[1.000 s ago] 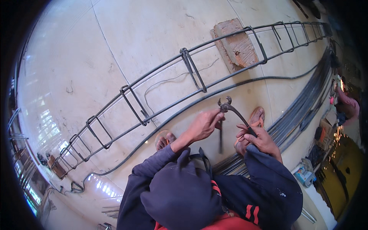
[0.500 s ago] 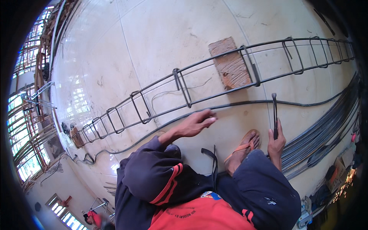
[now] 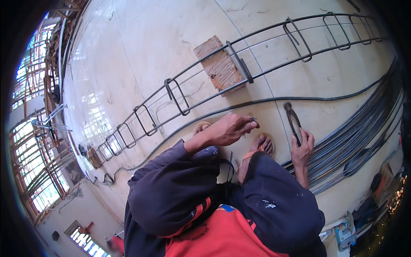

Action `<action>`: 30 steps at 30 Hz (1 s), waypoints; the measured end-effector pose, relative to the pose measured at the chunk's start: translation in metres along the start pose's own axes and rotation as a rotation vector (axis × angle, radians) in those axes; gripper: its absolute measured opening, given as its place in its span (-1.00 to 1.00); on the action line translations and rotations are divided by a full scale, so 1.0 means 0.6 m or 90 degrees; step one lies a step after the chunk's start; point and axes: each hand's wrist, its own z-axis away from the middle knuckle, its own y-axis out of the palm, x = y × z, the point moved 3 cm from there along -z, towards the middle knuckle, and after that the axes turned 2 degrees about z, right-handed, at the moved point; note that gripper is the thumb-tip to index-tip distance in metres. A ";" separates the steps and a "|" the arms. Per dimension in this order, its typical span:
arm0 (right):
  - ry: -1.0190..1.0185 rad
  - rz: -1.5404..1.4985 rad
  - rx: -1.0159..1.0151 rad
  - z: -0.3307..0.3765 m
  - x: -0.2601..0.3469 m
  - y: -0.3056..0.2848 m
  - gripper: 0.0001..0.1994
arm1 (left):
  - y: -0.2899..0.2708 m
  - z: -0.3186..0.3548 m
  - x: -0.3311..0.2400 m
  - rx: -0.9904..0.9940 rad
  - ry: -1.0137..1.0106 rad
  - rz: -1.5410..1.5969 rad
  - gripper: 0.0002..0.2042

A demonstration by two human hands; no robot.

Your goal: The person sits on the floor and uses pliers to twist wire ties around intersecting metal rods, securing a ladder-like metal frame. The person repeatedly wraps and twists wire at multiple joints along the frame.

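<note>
My right hand point(image 3: 302, 147) grips the dark handles of a pair of pincers point(image 3: 288, 108), whose rounded head points away from me above the floor. Held out in front of my knees, my left hand point(image 3: 229, 128) has its fingers pinched together; small dark strands of thin wire point(image 3: 252, 118) poke out at the fingertips. Beyond both hands lies a long rebar cage point(image 3: 185, 112), made of lengthwise bars with rectangular stirrups. Neither hand touches it. A rough wooden block point(image 3: 220, 68) props up its middle.
A long dark rod point(image 3: 239, 104) curves across the floor between me and the cage. To the right lies a bundle of steel rods point(image 3: 342, 167). My sandalled foot point(image 3: 262, 144) is between my hands. Another wooden block point(image 3: 94, 157) supports the cage's left end. Sparks point(image 3: 400, 195) glow at the far right.
The view has shifted, so the cage sits farther left and higher. My left hand has moved right, closer to the pincers, with its fingers drawn together. The pincers have turned, showing both handles.
</note>
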 end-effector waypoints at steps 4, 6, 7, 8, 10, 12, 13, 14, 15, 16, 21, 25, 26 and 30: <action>-0.002 -0.101 -0.048 -0.025 0.060 -0.004 -0.67 | -0.012 -0.024 0.009 0.018 -0.099 0.029 -0.63; -0.004 -0.182 -0.051 -0.047 0.093 -0.011 -0.72 | -0.018 -0.028 0.013 0.005 -0.144 0.064 -0.65; 0.015 -0.253 -0.018 -0.059 0.105 0.005 -0.72 | -0.021 -0.023 0.018 -0.009 -0.137 0.063 -0.67; 0.034 -0.310 0.018 -0.070 0.115 0.015 -0.73 | -0.020 -0.020 0.029 -0.020 -0.122 0.072 -0.69; 0.063 -0.391 0.054 -0.093 0.146 0.038 -0.74 | -0.029 -0.006 0.038 -0.078 -0.090 0.082 -0.71; 0.115 -0.467 0.092 -0.114 0.171 0.077 -0.72 | -0.044 0.018 0.042 -0.172 -0.050 0.098 -0.71; 0.133 -0.527 0.115 -0.120 0.182 0.103 -0.69 | -0.056 0.033 0.046 -0.219 -0.070 0.127 -0.70; 0.149 -0.589 0.140 -0.126 0.194 0.129 -0.66 | -0.071 0.051 0.047 -0.268 -0.091 0.154 -0.68; 0.164 -0.650 0.166 -0.128 0.209 0.146 -0.63 | -0.088 0.069 0.052 -0.317 -0.113 0.183 -0.67; 0.153 -0.640 0.161 -0.127 0.224 0.155 -0.60 | -0.103 0.083 0.063 -0.339 -0.132 0.181 -0.67; 0.081 -0.595 0.123 -0.127 0.277 0.176 -0.48 | -0.119 0.123 0.122 -0.230 -0.200 0.140 -0.69; 0.078 -0.645 0.114 -0.135 0.282 0.200 -0.49 | -0.041 0.098 0.147 -0.118 -0.206 0.198 -0.71; 0.068 -0.630 0.100 -0.135 0.285 0.203 -0.50 | -0.022 0.085 0.154 -0.087 -0.219 0.094 -0.71; 0.083 -0.644 0.079 -0.135 0.300 0.208 -0.55 | 0.011 0.079 0.163 -0.100 -0.150 -0.183 -0.74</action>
